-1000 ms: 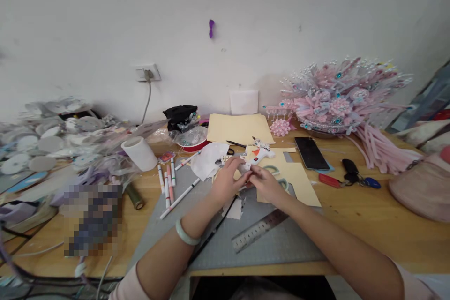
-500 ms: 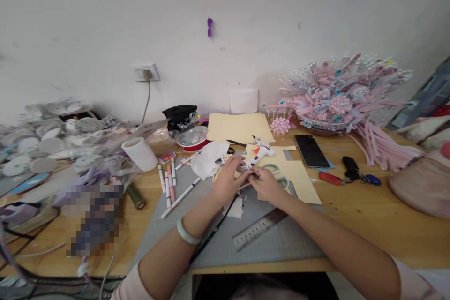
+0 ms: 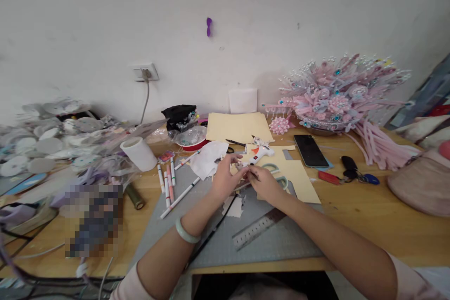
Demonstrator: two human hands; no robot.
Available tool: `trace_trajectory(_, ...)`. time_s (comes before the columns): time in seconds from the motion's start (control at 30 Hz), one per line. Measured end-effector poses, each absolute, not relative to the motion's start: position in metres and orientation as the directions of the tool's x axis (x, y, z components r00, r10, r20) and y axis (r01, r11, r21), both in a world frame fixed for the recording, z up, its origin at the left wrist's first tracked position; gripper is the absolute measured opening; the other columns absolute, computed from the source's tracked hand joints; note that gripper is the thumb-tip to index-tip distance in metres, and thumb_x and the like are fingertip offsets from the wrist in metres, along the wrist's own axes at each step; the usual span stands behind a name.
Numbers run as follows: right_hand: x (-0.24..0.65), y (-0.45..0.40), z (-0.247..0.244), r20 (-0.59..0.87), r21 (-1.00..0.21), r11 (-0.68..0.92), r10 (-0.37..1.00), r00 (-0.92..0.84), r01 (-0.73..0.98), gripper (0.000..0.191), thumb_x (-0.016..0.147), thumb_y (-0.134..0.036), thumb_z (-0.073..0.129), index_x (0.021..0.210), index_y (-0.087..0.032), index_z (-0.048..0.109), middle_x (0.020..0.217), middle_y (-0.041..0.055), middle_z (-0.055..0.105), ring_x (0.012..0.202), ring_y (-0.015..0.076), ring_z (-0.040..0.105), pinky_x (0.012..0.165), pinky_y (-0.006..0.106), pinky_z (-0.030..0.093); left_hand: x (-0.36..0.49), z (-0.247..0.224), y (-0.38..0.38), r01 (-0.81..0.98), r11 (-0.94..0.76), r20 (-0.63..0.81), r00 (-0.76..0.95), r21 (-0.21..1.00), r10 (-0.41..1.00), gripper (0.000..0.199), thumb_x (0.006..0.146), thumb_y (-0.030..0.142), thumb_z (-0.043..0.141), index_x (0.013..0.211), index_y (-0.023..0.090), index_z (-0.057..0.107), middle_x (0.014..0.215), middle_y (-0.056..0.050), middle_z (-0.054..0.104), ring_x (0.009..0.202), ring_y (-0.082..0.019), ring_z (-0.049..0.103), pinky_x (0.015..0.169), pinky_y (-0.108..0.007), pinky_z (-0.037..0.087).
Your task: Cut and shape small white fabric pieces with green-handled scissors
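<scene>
Over the middle of the grey cutting mat (image 3: 211, 251), my left hand (image 3: 226, 173) and my right hand (image 3: 263, 180) meet at the fingertips. Between them is a small white piece (image 3: 240, 165), mostly covered by the fingers, so its kind does not show. My left thumb and fingers curve around it, while the right fingers pinch close against it. Just beyond my hands lies a white glue gun (image 3: 259, 153). Scissors with pale green handles (image 3: 283, 182) rest beside my right hand on cream card (image 3: 306, 187). A steel ruler (image 3: 256, 230) lies nearer me.
Several markers (image 3: 181, 197) lie left of my hands, near a white paper roll (image 3: 139, 153). To the right are a phone (image 3: 311, 151), keys (image 3: 351, 173) and a pink beaded headdress (image 3: 326, 98). White discs and scraps (image 3: 45, 145) pile up at far left.
My left fingers have lifted and spread slightly from the small white piece, and the right fingers have curled in more. The rest of the table looks the same.
</scene>
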State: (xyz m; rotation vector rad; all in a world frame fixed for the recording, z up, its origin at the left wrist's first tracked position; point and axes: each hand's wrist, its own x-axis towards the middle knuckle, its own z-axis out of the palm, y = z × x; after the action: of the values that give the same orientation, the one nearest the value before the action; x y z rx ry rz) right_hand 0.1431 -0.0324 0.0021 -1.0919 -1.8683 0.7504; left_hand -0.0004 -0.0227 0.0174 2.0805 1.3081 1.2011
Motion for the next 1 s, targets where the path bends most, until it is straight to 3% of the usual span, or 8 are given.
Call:
trace_trajectory(0.17, 0.144, -0.031, 0.001, 0.371, -0.784, 0.464, 0.883, -0.289, 0.412, 0.019, 0.079, -0.014, 0.039, 0.069, -0.018, 0.055, 0.065, 0.0011, 0.057, 0.058, 0.0141, 0.049, 0.057, 0.025, 0.037, -0.006, 0.018, -0.018, 0.471, -0.616, 0.490, 0.373, 0.632, 0.788, 0.033, 0.078, 0.029, 0.052, 0.111, 0.024, 0.050, 0.112, -0.006, 0.056, 0.104, -0.017, 0.051, 0.092, -0.036, 0.037)
trace_trajectory(0.3, 0.144, -0.031, -0.001, 0.367, -0.776, 0.457, 0.887, -0.279, 0.434, 0.017, 0.077, -0.014, 0.040, 0.066, -0.018, 0.053, 0.065, 0.0019, 0.056, 0.060, 0.0147, 0.049, 0.058, 0.025, 0.037, -0.007, 0.020, -0.016, 0.454, -0.625, 0.470, 0.415, 0.635, 0.779, 0.018, 0.079, 0.029, 0.051, 0.093, 0.022, 0.060, 0.094, -0.004, 0.064, 0.092, -0.017, 0.056, 0.086, -0.034, 0.041)
trace_trajectory(0.47, 0.144, -0.030, -0.003, 0.324, -0.818, 0.426, 0.897, -0.302, 0.388, 0.017, 0.078, -0.016, 0.039, 0.068, -0.019, 0.053, 0.065, 0.0012, 0.056, 0.060, 0.0147, 0.051, 0.059, 0.026, 0.039, -0.008, 0.026, -0.017, 0.489, -0.606, 0.492, 0.353, 0.628, 0.796, 0.013, 0.075, 0.032, 0.057, 0.076, 0.019, 0.060, 0.081, -0.003, 0.064, 0.082, -0.016, 0.057, 0.079, -0.032, 0.042)
trace_trajectory(0.67, 0.141, -0.031, -0.005, 0.171, -0.940, 0.246, 0.940, -0.296, 0.238, 0.019, 0.079, -0.029, 0.042, 0.068, -0.019, 0.054, 0.062, 0.0012, 0.059, 0.062, 0.0171, 0.057, 0.061, 0.030, 0.045, -0.014, 0.024, -0.013, 0.535, -0.654, 0.528, 0.393, 0.534, 0.753, 0.017, 0.080, 0.032, 0.050, 0.075, 0.020, 0.062, 0.081, -0.003, 0.064, 0.083, -0.016, 0.057, 0.080, -0.032, 0.041)
trace_trajectory(0.77, 0.137, -0.035, -0.003, 0.072, -0.978, 0.130, 0.944, -0.322, 0.163, 0.020, 0.078, -0.033, 0.043, 0.073, -0.019, 0.056, 0.062, 0.0013, 0.061, 0.060, 0.0171, 0.059, 0.060, 0.029, 0.047, -0.016, 0.019, -0.010, 0.495, -0.664, 0.507, 0.430, 0.561, 0.748, 0.021, 0.083, 0.029, 0.043, 0.082, 0.019, 0.061, 0.086, -0.004, 0.065, 0.083, -0.015, 0.057, 0.077, -0.028, 0.043)
trace_trajectory(0.83, 0.140, -0.037, 0.004, 0.000, -0.973, 0.090, 0.920, -0.392, 0.210, 0.025, 0.078, -0.038, 0.045, 0.077, -0.017, 0.058, 0.061, 0.0014, 0.061, 0.058, 0.0161, 0.059, 0.058, 0.028, 0.047, -0.016, 0.015, -0.009, 0.489, -0.645, 0.477, 0.435, 0.587, 0.764, 0.021, 0.084, 0.027, 0.042, 0.082, 0.018, 0.061, 0.084, -0.004, 0.065, 0.080, -0.014, 0.058, 0.073, -0.026, 0.044)
trace_trajectory(0.93, 0.163, -0.033, 0.025, -0.085, -0.872, 0.157, 0.884, -0.459, 0.463, 0.036, 0.075, -0.049, 0.048, 0.078, -0.016, 0.061, 0.061, 0.0023, 0.062, 0.057, 0.0162, 0.059, 0.058, 0.026, 0.045, -0.015, 0.012, -0.007, 0.498, -0.641, 0.462, 0.446, 0.584, 0.767, 0.022, 0.083, 0.026, 0.042, 0.077, 0.017, 0.061, 0.078, -0.004, 0.065, 0.075, -0.013, 0.058, 0.070, -0.025, 0.045)
trace_trajectory(1.0, 0.193, -0.023, 0.041, -0.039, -0.743, 0.127, 0.972, -0.231, 0.657, 0.043, 0.076, -0.054, 0.043, 0.077, -0.015, 0.063, 0.073, 0.0065, 0.066, 0.069, 0.0193, 0.061, 0.064, 0.027, 0.044, -0.014, 0.011, -0.006, 0.502, -0.660, 0.477, 0.457, 0.559, 0.751, 0.022, 0.083, 0.026, 0.042, 0.076, 0.017, 0.060, 0.077, -0.004, 0.065, 0.074, -0.014, 0.058, 0.070, -0.025, 0.045)
